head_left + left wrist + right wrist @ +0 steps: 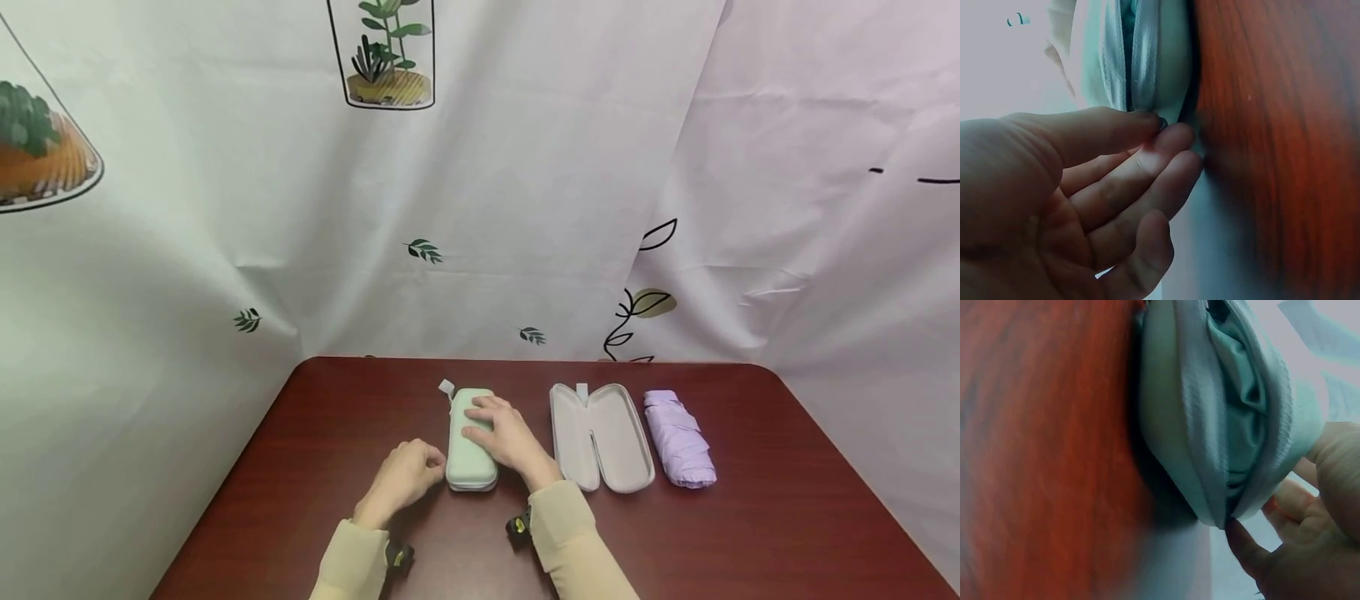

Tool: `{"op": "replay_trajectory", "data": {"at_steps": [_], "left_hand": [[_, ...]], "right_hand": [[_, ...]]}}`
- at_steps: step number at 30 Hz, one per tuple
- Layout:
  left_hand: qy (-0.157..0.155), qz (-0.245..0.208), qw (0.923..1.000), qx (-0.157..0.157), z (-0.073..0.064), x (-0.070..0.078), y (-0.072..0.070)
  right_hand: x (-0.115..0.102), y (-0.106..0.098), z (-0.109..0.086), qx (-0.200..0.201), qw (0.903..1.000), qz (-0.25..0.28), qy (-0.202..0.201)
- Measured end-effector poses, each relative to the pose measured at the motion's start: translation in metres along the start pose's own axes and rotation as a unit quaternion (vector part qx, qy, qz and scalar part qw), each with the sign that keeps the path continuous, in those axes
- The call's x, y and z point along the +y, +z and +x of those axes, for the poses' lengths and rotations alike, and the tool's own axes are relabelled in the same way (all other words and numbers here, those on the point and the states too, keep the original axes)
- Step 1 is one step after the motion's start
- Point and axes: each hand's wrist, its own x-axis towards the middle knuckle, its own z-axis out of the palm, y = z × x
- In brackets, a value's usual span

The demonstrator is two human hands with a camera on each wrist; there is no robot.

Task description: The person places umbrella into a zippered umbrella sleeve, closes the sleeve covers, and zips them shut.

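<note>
**A:** OK so what are the hands up to?

**B:** Left hand [405, 475] has thumb and finger pinching a small dark tab [1162, 124] by the zip of the mint green case [467, 457]. Right hand [512, 435] is laid over the lid, fingers spread, not clenched. The case lies lengthwise, low centre of the frame.

**A:** Is it zipped?

**B:** Not fully. From the right wrist, the zip tracks gape and folded teal fabric [1249, 415] shows inside. Can't tell if that's lining or contents.

**A:** And the other case?

**B:** The pale case [622, 442], right of centre, lies open like a book, its light lining showing in both halves. Just right of that is a crinkly lavender bundle [678, 442]. All on a dark red table [780, 517], with a printed cloth [495, 192] filling the upper frame.
</note>
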Motion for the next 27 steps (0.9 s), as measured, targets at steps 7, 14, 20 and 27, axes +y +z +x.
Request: {"op": "replay_trajectory", "data": {"at_steps": [7, 14, 20, 27], "left_hand": [[0.0, -0.011, 0.9999, 0.007, -0.004, 0.004, 0.005], [0.005, -0.012, 0.9999, 0.007, -0.006, 0.004, 0.002], [0.005, -0.015, 0.9998, 0.014, -0.008, 0.0, 0.004], [-0.004, -0.019, 0.9993, 0.032, -0.005, -0.002, 0.004]], "right_hand": [[-0.01, -0.018, 0.006, -0.093, 0.9895, -0.106, -0.033], [-0.021, -0.042, 0.017, -0.268, 0.9542, -0.129, -0.03], [-0.03, -0.053, 0.025, -0.35, 0.9191, -0.181, -0.011], [-0.041, -0.054, 0.032, -0.334, 0.8813, -0.325, -0.078]]}}
